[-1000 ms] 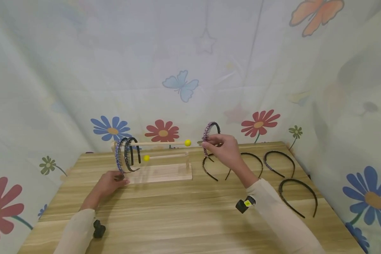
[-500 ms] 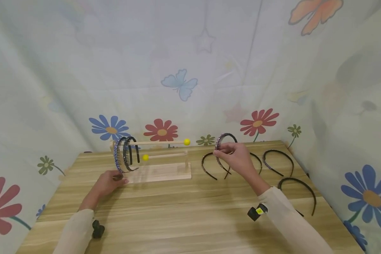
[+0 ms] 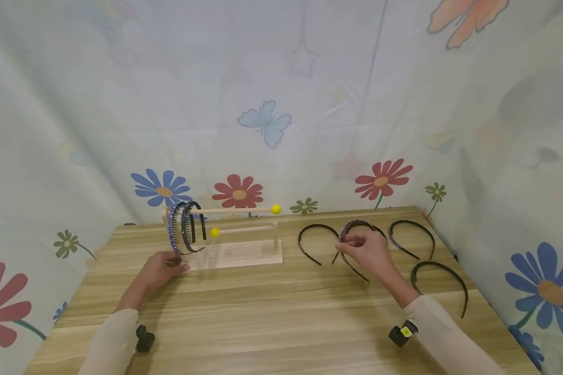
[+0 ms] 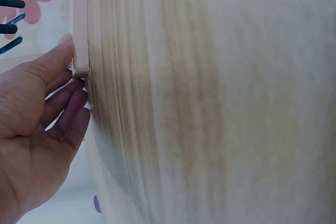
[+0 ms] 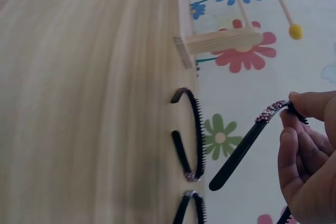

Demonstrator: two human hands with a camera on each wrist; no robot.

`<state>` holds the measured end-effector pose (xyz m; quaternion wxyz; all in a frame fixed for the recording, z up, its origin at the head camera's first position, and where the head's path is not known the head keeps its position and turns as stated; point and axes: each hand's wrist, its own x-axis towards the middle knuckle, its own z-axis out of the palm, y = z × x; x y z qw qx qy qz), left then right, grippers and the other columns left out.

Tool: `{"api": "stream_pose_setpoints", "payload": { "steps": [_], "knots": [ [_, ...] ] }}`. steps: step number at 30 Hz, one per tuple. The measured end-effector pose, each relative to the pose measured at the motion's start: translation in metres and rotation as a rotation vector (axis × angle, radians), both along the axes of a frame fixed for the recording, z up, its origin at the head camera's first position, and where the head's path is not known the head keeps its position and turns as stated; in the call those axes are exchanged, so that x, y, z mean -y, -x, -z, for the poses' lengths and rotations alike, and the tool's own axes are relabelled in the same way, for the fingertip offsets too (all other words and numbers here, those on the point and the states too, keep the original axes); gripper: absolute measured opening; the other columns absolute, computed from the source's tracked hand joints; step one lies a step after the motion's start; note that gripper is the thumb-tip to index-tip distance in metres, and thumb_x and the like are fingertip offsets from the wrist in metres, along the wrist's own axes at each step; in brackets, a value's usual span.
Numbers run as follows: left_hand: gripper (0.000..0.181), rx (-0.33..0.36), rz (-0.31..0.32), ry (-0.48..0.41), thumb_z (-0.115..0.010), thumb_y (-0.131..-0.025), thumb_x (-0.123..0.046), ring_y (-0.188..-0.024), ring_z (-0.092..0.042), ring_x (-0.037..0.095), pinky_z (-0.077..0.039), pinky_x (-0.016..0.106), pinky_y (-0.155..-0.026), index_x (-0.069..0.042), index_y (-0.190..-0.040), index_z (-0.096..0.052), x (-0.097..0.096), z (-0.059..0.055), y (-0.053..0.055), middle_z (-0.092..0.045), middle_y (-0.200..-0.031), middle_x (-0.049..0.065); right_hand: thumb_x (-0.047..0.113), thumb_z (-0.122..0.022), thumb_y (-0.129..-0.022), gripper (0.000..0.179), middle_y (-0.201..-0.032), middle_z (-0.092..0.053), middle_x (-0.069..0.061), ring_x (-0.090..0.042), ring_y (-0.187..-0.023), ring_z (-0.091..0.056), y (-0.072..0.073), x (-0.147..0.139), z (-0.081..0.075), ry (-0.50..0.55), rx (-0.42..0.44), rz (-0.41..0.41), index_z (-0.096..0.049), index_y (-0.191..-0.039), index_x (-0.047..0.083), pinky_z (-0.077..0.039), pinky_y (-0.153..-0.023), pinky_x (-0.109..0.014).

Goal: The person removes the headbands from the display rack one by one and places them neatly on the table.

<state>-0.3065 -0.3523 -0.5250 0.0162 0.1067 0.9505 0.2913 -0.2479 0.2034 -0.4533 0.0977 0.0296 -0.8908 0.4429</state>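
My right hand (image 3: pixel 369 254) pinches a black toothed headband (image 5: pixel 239 153), studded with pinkish gems, between thumb and fingers. It is above the right half of the table, with one leg pointing down. At the left, my left hand (image 3: pixel 156 272) holds the near left corner of a wooden headband stand (image 3: pixel 244 255), thumb on the base board and fingers around its edge. Two headbands hang at the left end of the stand's upper rod: a blue-gemmed one (image 3: pixel 172 229) and a dark one (image 3: pixel 185 232).
Several black headbands lie on the table at the right, among them a left one (image 3: pixel 302 245), a far right one (image 3: pixel 417 224) and a near right one (image 3: pixel 460 281). Yellow balls (image 3: pixel 276 209) tip the stand's rods. A flower-printed curtain (image 3: pixel 384 104) hangs close behind the table.
My right hand has moved right and down with the gemmed headband, away from the stand toward the headbands on the table. My left hand has stayed at the stand's corner.
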Motion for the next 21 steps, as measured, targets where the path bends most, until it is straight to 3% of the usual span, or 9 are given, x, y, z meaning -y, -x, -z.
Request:
{"api": "stream_pose_setpoints", "payload": {
  "steps": [7,14,21],
  "knots": [
    [0.043,0.002,-0.003,0.001,-0.075,-0.095,-0.029,-0.108,-0.068,0.044,-0.055,0.058,-0.092,0.006,-0.118,-0.069,0.000,-0.001,-0.001,-0.071,-0.116,0.027,0.031,-0.083,-0.088,0.029,-0.093,-0.078,-0.008,-0.021,-0.085,-0.073,-0.010,-0.014,0.014,-0.007,0.049,0.049,-0.079,-0.101,0.006,-0.056,-0.069,-0.032],
    [0.044,0.006,-0.008,-0.001,-0.075,-0.095,-0.029,-0.109,-0.067,0.045,-0.055,0.058,-0.092,0.007,-0.120,-0.068,-0.001,-0.002,-0.002,-0.070,-0.116,0.027,0.032,-0.082,-0.088,0.031,-0.092,-0.078,-0.010,-0.022,-0.084,-0.073,-0.018,-0.025,0.026,-0.004,0.088,0.082,-0.079,-0.100,0.004,-0.059,-0.072,-0.036],
    [0.046,0.015,-0.018,-0.011,-0.074,-0.096,-0.029,-0.112,-0.066,0.046,-0.054,0.059,-0.095,0.008,-0.122,-0.066,-0.001,-0.001,-0.002,-0.068,-0.121,0.029,0.041,-0.081,-0.087,0.038,-0.095,-0.078,-0.009,-0.024,-0.088,-0.073,-0.025,-0.035,0.036,-0.036,0.127,0.110,-0.078,-0.100,0.005,-0.058,-0.070,-0.034]
  ]
}}
